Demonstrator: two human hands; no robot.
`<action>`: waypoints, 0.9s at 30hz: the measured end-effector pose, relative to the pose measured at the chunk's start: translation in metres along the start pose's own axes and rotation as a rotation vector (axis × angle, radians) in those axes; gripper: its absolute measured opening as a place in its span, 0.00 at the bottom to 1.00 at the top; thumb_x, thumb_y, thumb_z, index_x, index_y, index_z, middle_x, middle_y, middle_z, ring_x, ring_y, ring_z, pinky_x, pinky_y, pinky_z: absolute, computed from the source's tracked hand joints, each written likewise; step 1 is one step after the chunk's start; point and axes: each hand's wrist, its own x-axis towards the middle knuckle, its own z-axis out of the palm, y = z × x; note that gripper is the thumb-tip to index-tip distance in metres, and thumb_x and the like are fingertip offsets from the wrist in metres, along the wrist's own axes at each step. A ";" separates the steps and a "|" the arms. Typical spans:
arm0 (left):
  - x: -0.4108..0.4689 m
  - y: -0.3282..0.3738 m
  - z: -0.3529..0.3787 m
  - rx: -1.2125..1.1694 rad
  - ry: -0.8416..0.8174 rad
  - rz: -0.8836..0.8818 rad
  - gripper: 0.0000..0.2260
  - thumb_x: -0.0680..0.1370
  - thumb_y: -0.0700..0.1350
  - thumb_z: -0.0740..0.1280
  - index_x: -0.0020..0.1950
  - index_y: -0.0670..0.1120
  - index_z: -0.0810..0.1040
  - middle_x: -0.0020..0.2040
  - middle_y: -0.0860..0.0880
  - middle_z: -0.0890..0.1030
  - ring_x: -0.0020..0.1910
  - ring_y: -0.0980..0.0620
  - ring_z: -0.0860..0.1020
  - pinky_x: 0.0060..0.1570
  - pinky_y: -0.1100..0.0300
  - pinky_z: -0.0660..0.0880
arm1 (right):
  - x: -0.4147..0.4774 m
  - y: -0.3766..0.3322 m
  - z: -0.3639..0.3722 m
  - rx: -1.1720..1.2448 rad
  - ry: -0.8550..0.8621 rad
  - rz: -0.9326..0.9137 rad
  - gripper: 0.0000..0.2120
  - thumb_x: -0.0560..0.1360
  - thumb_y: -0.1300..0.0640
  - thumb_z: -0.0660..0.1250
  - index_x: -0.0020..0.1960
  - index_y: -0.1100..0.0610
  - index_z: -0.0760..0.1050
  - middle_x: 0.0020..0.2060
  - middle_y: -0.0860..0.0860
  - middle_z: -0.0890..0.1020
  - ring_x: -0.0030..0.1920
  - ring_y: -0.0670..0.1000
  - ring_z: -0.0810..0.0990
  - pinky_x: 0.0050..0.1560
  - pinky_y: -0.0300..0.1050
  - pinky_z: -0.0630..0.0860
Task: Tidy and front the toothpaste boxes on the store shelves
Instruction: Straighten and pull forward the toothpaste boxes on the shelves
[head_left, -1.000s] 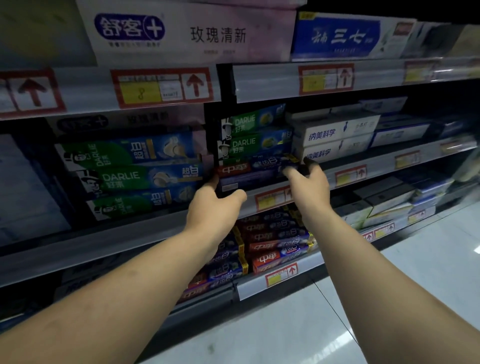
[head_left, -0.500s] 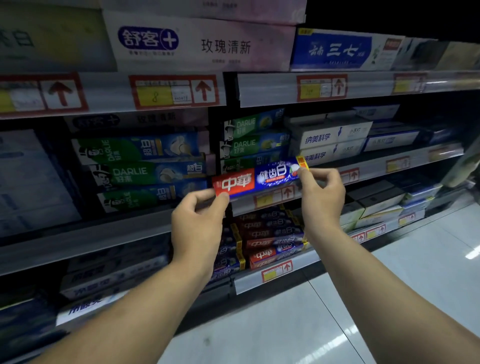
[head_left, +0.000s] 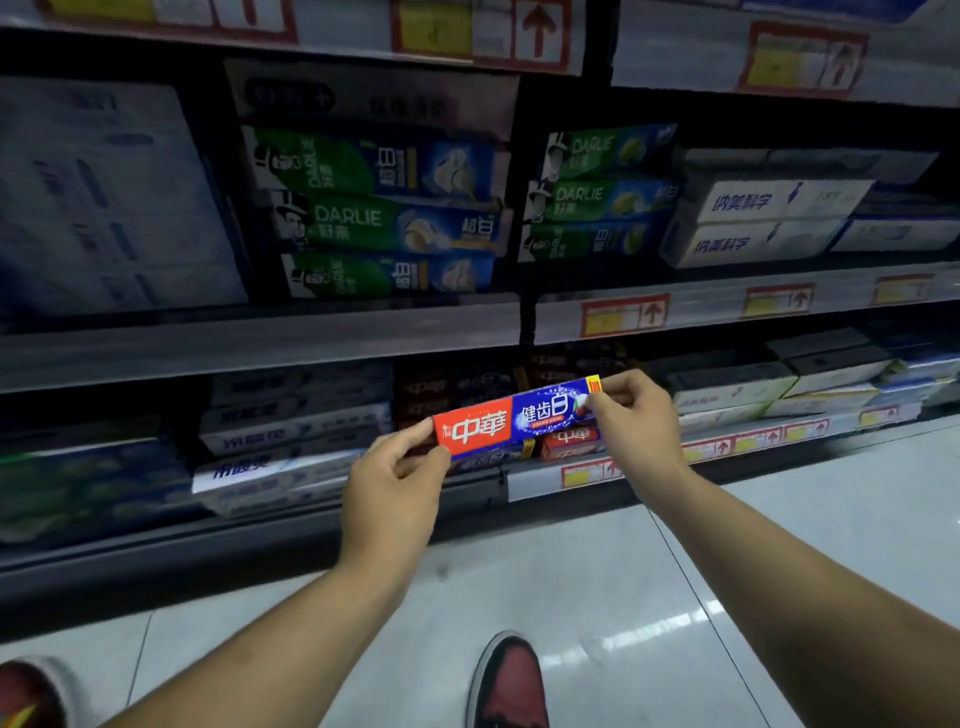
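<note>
Head view, listed from the biggest thing down to the smallest:

- Store shelving (head_left: 260, 348) fills the upper part of the view, three tiers showing, each with a grey front rail carrying red-and-yellow price tags (head_left: 623, 315) with arrows.
- White tiled floor (head_left: 597, 597) runs below the shelving, glossy with light streaks.
- Pale blue-white cartons (head_left: 104, 197) take up the left end of the middle tier; their print is too blurred to read.
- Green-and-blue DARLIE boxes (head_left: 384, 218) sit three high on the middle tier, faces outward; a second, shorter stack of DARLIE boxes (head_left: 597, 200) stands just to the right, past a dark upright.
- White boxes with blue Chinese lettering (head_left: 758, 223) are stacked two high to the right of those.
- Lower tier holds white-and-blue boxes (head_left: 296, 415) on the left and dark red-and-blue boxes (head_left: 452, 387) in the middle, directly behind the hands.
- Left hand (head_left: 389, 499) pinches the red end of the held box, thumb on the front face and fingers curled behind.
- Right hand (head_left: 639, 415) grips the blue end near its yellow tip, fingers closed around the top and thumb beneath.
- Red-and-blue Zhonghua toothpaste box (head_left: 514, 418) is held in the air between both hands, in front of the lower tier, face to the camera, right end tilted slightly higher.
- Red shoe (head_left: 511, 680) with a white edge stands on the floor at bottom centre; another shoe (head_left: 26, 691) shows at the bottom left corner.
</note>
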 end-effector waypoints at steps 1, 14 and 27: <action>0.002 -0.008 -0.003 0.022 0.004 -0.017 0.14 0.78 0.44 0.72 0.64 0.51 0.83 0.53 0.57 0.84 0.48 0.65 0.82 0.45 0.72 0.77 | -0.001 0.005 0.005 -0.032 -0.024 0.013 0.06 0.80 0.53 0.69 0.54 0.53 0.75 0.44 0.46 0.82 0.47 0.47 0.83 0.43 0.48 0.83; 0.040 -0.050 -0.014 0.105 0.048 -0.210 0.16 0.78 0.44 0.71 0.66 0.49 0.80 0.58 0.51 0.84 0.58 0.54 0.80 0.55 0.60 0.73 | 0.004 0.025 0.059 -0.106 -0.268 0.169 0.14 0.75 0.61 0.67 0.61 0.57 0.78 0.44 0.50 0.82 0.43 0.51 0.77 0.44 0.45 0.72; 0.052 -0.057 -0.015 0.312 -0.194 -0.227 0.28 0.82 0.43 0.66 0.81 0.54 0.62 0.49 0.66 0.76 0.41 0.66 0.72 0.41 0.71 0.67 | 0.000 0.031 0.072 -0.229 -0.366 0.114 0.14 0.77 0.61 0.68 0.59 0.52 0.69 0.51 0.51 0.78 0.50 0.53 0.76 0.49 0.47 0.72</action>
